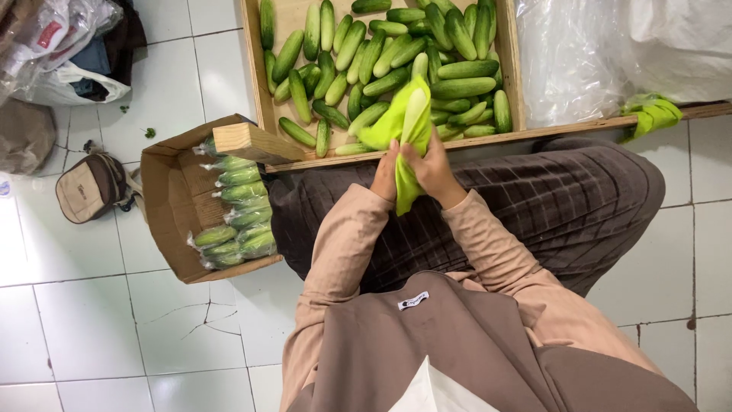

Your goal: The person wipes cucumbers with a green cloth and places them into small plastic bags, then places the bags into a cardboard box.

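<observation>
Wiping step in hand, by look. Left hand (385,177) and right hand (432,169) both clenched around yellow-green cloth (396,130) wrapping one cucumber (415,107), held over wooden tray (509,53) edge. Bagged cucumbers (232,210) sat in cardboard box (164,206) on floor.

White tiled floor (99,328) — one tile cracked, dark grout lines, even soft light

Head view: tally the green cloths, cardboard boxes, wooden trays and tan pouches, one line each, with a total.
green cloth: 2
cardboard box: 1
wooden tray: 1
tan pouch: 1
Total: 5
</observation>
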